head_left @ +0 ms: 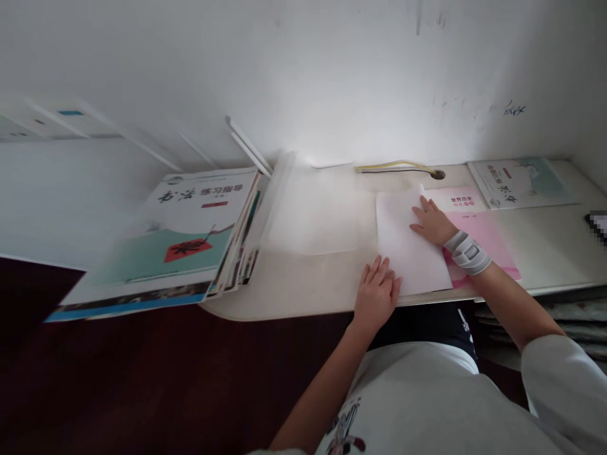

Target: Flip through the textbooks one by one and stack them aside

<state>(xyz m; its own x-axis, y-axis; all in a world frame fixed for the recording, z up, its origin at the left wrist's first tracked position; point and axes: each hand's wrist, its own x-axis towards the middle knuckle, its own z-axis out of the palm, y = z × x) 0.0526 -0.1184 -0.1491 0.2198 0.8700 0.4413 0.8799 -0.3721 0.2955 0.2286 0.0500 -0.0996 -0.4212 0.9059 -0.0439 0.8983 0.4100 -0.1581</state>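
A pink book [486,243] with Chinese print on its cover lies on the white desk. Over its left part rests a blank white sheet [411,259]; whether it is a loose paper or a page of the book I cannot tell. My right hand [434,222], fingers spread, presses flat on the sheet's right side near the book. My left hand [378,292] lies at the sheet's lower left edge by the desk front, its fingers stretched out flat. Left of the sheet, a clear plastic sheet [313,218] is spread on the desktop.
A stack of books [194,196] stands on the left, jutting past the desk edge [265,314]. Another book [524,183] lies at the back right. A yellow and black cable [396,167] runs to a hole by the wall. A dark object [596,226] sits far right.
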